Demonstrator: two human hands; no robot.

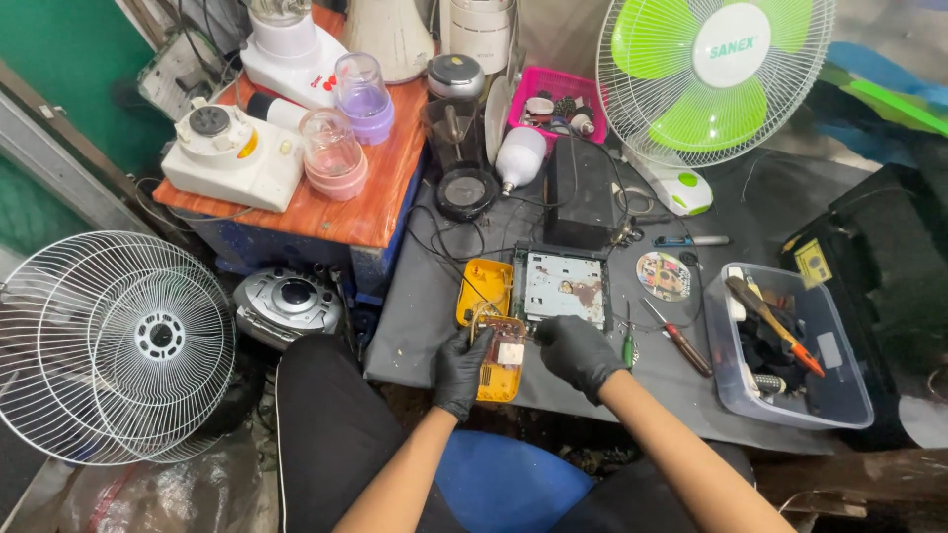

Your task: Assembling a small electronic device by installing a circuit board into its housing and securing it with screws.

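Gloved hands [513,360], boxy yellow plastic casing [499,370], circuit board [565,286]

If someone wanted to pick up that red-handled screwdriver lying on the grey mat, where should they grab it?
Probably by the dark red handle of the red-handled screwdriver, coming from above. It lies flat and slanted on the grey mat, handle end nearest the clear plastic bin, with free space on both sides.
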